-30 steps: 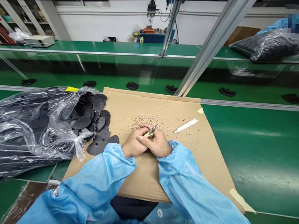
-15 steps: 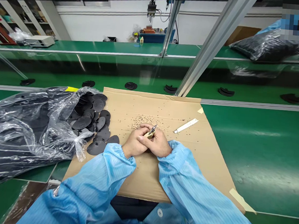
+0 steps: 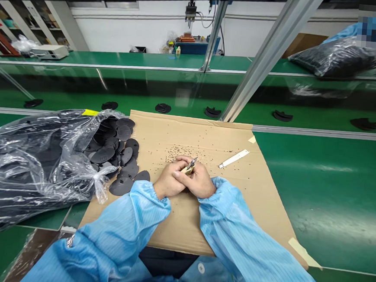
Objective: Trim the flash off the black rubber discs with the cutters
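My two hands meet over the middle of the cardboard sheet [image 3: 181, 231]. In my right hand [image 3: 201, 182] is a small pair of cutting pliers [image 3: 189, 167], with pale yellow handles and metal jaws pointing up and away from me. My left hand [image 3: 170, 181] is closed and pressed against the right one, its fingers curled beside the pliers. What lies inside the left hand is hidden. Tiny black bits [image 3: 182, 150] are scattered on the cardboard just beyond my fingers. Left of my hands lie several flat black oval discs [image 3: 121, 185].
A clear plastic bag [image 3: 43, 155] of black discs spills onto the cardboard's left side. A white-handled utility knife [image 3: 234, 158] lies to the right. Black parts [image 3: 213, 112] sit on the green conveyor [image 3: 184, 99] behind. A metal post [image 3: 260, 55] slants up beyond the cardboard.
Black parts on the conveyor have shifted slightly left. My hands and the pliers stay in the same place.
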A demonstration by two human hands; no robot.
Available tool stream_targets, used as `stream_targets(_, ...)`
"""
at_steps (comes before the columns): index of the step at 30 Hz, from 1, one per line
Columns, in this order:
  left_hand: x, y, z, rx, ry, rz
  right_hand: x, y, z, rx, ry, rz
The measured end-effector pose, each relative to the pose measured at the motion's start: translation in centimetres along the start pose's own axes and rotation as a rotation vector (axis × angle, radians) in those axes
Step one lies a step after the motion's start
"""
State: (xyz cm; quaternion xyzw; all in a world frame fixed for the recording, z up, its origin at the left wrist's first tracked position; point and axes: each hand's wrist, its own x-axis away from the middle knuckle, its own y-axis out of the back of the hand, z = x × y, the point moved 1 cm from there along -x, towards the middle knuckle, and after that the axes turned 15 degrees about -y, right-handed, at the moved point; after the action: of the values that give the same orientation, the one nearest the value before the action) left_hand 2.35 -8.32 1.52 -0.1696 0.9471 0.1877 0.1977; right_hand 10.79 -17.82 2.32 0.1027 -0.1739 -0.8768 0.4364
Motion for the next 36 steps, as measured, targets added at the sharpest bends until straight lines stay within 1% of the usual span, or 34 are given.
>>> stream_targets(4, -0.06, 0.07, -0.06, -0.007, -0.001, 0.003, 0.01, 0.00, 0.06, 0.020, 0.011, 0.003)
stream_targets(10, -0.15, 0.22, -0.14, -0.046, -0.009, 0.050, 0.17, -0.04, 0.27, 0.010, 0.017, 0.032)
stream_targets(18, 0.01, 0.06, -0.01, -0.075, -0.002, 0.060, 0.15, -0.04, 0.16, 0.016, 0.013, 0.052)
stream_targets(23, 0.01, 0.08, 0.09, -0.069, -0.045, 0.070, 0.10, -0.03, 0.17, 0.034, 0.056, 0.033)
stream_targets(27, -0.09, 0.12, 0.19, -0.090, -0.082, 0.065, 0.09, -0.08, 0.06, 0.039, 0.043, 0.036)
stream_targets(36, -0.02, 0.10, 0.21, -0.110, -0.052, 0.071, 0.12, -0.07, 0.17, 0.045, 0.036, 0.040)
